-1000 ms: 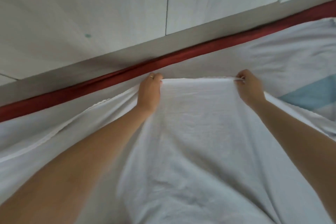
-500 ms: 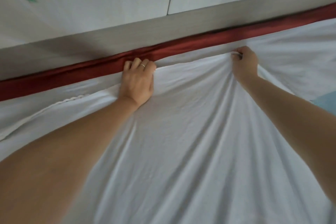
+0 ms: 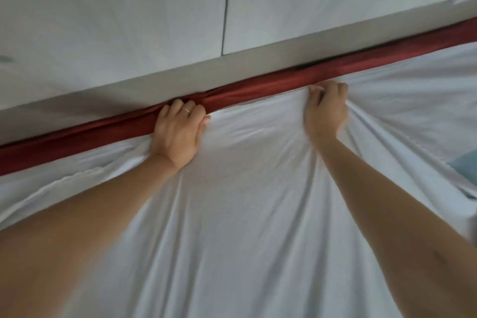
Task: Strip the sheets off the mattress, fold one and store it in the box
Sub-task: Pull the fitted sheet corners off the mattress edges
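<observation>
The white sheet (image 3: 245, 188) is held at its far edge by both grips: the left hand (image 3: 178, 134) is curled over it, the right hand (image 3: 325, 113) is pinched on a bunched fold. Since a second ago that edge has been carried forward to the red fabric band (image 3: 258, 90) just beyond the grips, now touched by the left fingers (image 3: 177, 106).

No readable text, label, brand, number or sign. Plain white across the sheet (image 3: 245, 214) below the red band (image 3: 258, 90), plain pale on the panels (image 3: 116, 20) above the red band. Only a small greenish mark (image 3: 5, 58) far left above the red band, too blurred to read.
</observation>
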`<state>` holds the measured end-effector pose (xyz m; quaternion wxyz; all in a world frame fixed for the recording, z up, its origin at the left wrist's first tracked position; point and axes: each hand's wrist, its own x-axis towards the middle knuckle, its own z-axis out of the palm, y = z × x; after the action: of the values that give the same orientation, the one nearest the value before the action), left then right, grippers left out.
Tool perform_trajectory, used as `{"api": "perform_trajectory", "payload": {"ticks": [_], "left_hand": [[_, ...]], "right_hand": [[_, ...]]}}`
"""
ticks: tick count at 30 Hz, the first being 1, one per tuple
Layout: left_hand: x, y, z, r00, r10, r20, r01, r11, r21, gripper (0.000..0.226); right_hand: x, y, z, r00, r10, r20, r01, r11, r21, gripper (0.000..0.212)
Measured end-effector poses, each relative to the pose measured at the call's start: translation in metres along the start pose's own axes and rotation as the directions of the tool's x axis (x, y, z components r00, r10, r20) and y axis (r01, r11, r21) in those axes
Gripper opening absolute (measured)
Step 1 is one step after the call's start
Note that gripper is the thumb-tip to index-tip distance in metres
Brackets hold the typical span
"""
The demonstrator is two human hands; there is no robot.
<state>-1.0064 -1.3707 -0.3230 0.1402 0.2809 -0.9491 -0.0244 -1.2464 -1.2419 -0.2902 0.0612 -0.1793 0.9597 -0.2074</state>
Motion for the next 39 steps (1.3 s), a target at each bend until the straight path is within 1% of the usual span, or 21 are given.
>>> {"api": "perform_trajectory", "payload": {"ticks": [2,6,10,12,14,16,17,19,20,22,25,26,28,30,31,33,34,35,37,38,39], "left_hand": [[-0.003,0.001,0.0,1.0,0.013,0.009,-0.013,1.0,0.006,0.02],[-0.001,0.002,-0.003,0.999,-0.006,0.05,0.005,1.0,0.025,0.02],[-0.003,0.002,-0.001,1.0,-0.001,0.006,0.001,1.0,0.02,0.019],[-0.001,0.001,0.0,1.0,0.007,0.001,-0.007,0.999,0.035,0.019],[-0.002,0.001,0.0,1.0,0.008,0.025,-0.009,0.999,0.041,0.018],[-0.001,0.004,-0.001,1.0,0.013,0.026,-0.014,0.999,0.04,0.017],[-0.002,0.004,-0.003,0.999,0.017,0.028,-0.018,0.999,0.03,0.017],[-0.001,0.003,-0.006,1.0,0.006,0.031,-0.006,1.0,0.016,0.017],[0.0,0.002,-0.008,0.999,-0.011,0.052,0.009,1.0,0.021,0.018],[-0.001,0.004,-0.014,0.995,-0.038,0.097,0.036,0.999,0.029,0.018],[0.002,0.005,-0.023,0.987,-0.039,0.153,0.047,0.998,-0.045,0.016],[0.001,0.003,-0.026,0.99,-0.042,0.133,0.053,0.995,-0.083,0.015],[-0.009,0.001,-0.04,0.991,-0.097,0.092,0.112,0.979,-0.168,0.014],[-0.045,0.001,-0.066,0.984,-0.155,0.089,0.171,0.96,-0.223,0.023],[-0.071,-0.003,-0.082,0.978,-0.186,0.095,0.202,0.958,-0.205,0.028],[-0.125,-0.024,-0.109,0.945,-0.302,0.124,0.311,0.949,-0.053,0.038],[-0.148,-0.04,-0.121,0.909,-0.389,0.151,0.388,0.921,0.035,0.044],[-0.166,-0.057,-0.131,0.853,-0.487,0.19,0.477,0.873,0.097,0.048],[-0.186,-0.086,-0.146,0.686,-0.66,0.306,0.647,0.746,0.158,0.048],[-0.192,-0.096,-0.15,0.613,-0.703,0.359,0.689,0.699,0.193,0.042],[-0.195,-0.103,-0.154,0.571,-0.723,0.389,0.699,0.677,0.232,0.035]], "right_hand": [[-0.004,0.007,0.01,0.998,-0.027,-0.062,0.025,0.999,-0.032,0.028],[0.001,0.012,0.005,0.991,-0.133,-0.033,0.131,0.99,-0.051,0.028],[0.005,0.018,-0.004,0.973,-0.217,-0.081,0.211,0.974,-0.079,0.028],[0.005,0.021,0.0,0.968,-0.245,-0.054,0.24,0.967,-0.085,0.028],[0.006,0.021,0.003,0.974,-0.227,-0.029,0.224,0.972,-0.073,0.028],[0.004,0.015,-0.001,0.986,-0.166,-0.02,0.167,0.986,0.01,0.032],[-0.003,0.009,-0.004,0.99,-0.137,-0.037,0.14,0.985,0.097,0.038],[-0.031,-0.006,-0.011,0.99,-0.071,-0.123,0.103,0.955,0.28,0.048],[-0.055,-0.015,-0.011,0.987,-0.044,-0.154,0.091,0.945,0.314,0.046],[-0.106,-0.028,-0.001,0.988,-0.041,-0.147,0.078,0.964,0.254,0.039],[-0.145,-0.034,0.022,0.99,-0.132,-0.045,0.13,0.991,-0.043,0.046],[-0.145,-0.036,0.028,0.99,-0.14,-0.027,0.137,0.986,-0.098,0.049],[-0.139,-0.035,0.034,0.991,-0.136,-0.013,0.132,0.978,-0.161,0.053],[-0.139,-0.032,0.034,0.989,-0.148,-0.012,0.143,0.967,-0.212,0.055],[-0.141,-0.031,0.033,0.988,-0.157,-0.009,0.151,0.962,-0.227,0.055],[-0.143,-0.032,0.033,0.988,-0.156,-0.005,0.15,0.958,-0.244,0.055],[-0.142,-0.033,0.033,0.989,-0.148,0.002,0.144,0.958,-0.247,0.055],[-0.141,-0.033,0.034,0.989,-0.147,0.003,0.143,0.957,-0.251,0.055],[-0.141,-0.034,0.035,0.989,-0.147,0.003,0.143,0.955,-0.26,0.054],[-0.141,-0.034,0.034,0.989,-0.146,0.003,0.141,0.954,-0.265,0.054],[-0.141,-0.034,0.034,0.989,-0.147,0.0,0.142,0.953,-0.268,0.054]]}}
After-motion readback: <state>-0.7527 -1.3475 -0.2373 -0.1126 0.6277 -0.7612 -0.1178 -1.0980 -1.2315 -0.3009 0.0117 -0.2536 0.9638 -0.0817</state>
